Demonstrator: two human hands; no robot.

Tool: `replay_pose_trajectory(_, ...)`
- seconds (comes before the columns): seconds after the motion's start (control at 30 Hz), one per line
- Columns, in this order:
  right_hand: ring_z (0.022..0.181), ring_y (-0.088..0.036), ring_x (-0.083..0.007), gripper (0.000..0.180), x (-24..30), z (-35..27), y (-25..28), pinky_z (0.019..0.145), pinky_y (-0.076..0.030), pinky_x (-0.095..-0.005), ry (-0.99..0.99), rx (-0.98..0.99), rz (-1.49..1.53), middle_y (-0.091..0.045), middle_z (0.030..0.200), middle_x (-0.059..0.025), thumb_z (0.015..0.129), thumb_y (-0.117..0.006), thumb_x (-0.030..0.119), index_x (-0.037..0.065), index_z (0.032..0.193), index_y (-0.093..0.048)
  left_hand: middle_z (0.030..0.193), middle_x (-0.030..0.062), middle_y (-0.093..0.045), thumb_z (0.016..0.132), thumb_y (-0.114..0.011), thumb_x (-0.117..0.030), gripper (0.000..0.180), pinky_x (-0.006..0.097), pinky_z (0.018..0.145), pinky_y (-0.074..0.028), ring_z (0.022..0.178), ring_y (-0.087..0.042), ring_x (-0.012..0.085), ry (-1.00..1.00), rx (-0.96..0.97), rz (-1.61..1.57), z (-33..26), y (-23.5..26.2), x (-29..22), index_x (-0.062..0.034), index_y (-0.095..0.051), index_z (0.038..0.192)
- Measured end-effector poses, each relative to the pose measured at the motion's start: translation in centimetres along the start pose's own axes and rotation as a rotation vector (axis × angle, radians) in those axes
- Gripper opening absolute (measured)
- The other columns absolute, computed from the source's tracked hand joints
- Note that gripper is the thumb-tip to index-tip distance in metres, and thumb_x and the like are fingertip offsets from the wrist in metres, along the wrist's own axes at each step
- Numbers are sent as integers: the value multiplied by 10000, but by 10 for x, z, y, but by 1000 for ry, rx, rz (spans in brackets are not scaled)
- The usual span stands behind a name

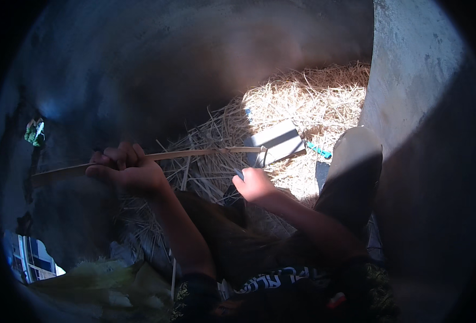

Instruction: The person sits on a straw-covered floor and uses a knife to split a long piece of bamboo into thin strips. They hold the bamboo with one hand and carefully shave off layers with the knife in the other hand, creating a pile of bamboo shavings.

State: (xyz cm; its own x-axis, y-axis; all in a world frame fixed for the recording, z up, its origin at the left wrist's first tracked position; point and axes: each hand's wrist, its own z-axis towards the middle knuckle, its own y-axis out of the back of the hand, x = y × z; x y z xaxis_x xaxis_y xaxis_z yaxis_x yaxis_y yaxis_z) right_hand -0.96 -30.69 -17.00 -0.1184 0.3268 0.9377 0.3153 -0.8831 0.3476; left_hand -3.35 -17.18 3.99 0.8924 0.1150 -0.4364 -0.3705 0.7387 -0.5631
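Over the left edge of the straw-like heap [324, 89] stretched the bamboo-like strip [189, 154], probably light, springy and splinter-prone, best held by its flat faces; the left hand [133, 173] was curled around it, and the right hand [256, 187] clutched a small grey tool [239, 173] near its right end.

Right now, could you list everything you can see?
Flat strip: one, tan, left and middle
Dry strands: too many to count, pale tan, middle
Flat block: one, grey, on the strands
Small bit: one, blue, above the block
Slim item: one, turquoise, right of the block
Narrow item: one, grey, below the block, mostly hidden
Curved walling: count unclear, grey, around the scene
Openings: two, bright, far left
Crumpled sheet: one, green, lower left
Shirt: one, dark, bottom edge
Legs: two, dark trousers, lower middle and right
Left hand: one, bare, gripping the strip
Right hand: one, bare, gripping the narrow item
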Motion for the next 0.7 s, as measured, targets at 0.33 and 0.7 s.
replay_pose_trajectory(0.33, 748, -691, -397, 288, -64, 21, -3, 676, -560, -472, -129, -149, -235, -670, 749, -247, 900, -627, 261, -21, 863, -671, 541, -46, -225, 1039, -348, -532, 425, 199, 392, -142, 437, -133, 57, -43, 93, -28, -28, -23, -8, -157, -370, 840)
replay_pose_trajectory(0.7, 395, -501, -221, 262, -58, 33, 2, 384, -409, -414, -373, 260, 649, -515, 537, -97, 892, -563, 184, 11, 702, -512, 572, -49, -272, 1005, -443, -556, 428, 241, 432, -109, 475, -145, 72, 82, 240, -210, -6, 7, -1, -183, -383, 805)
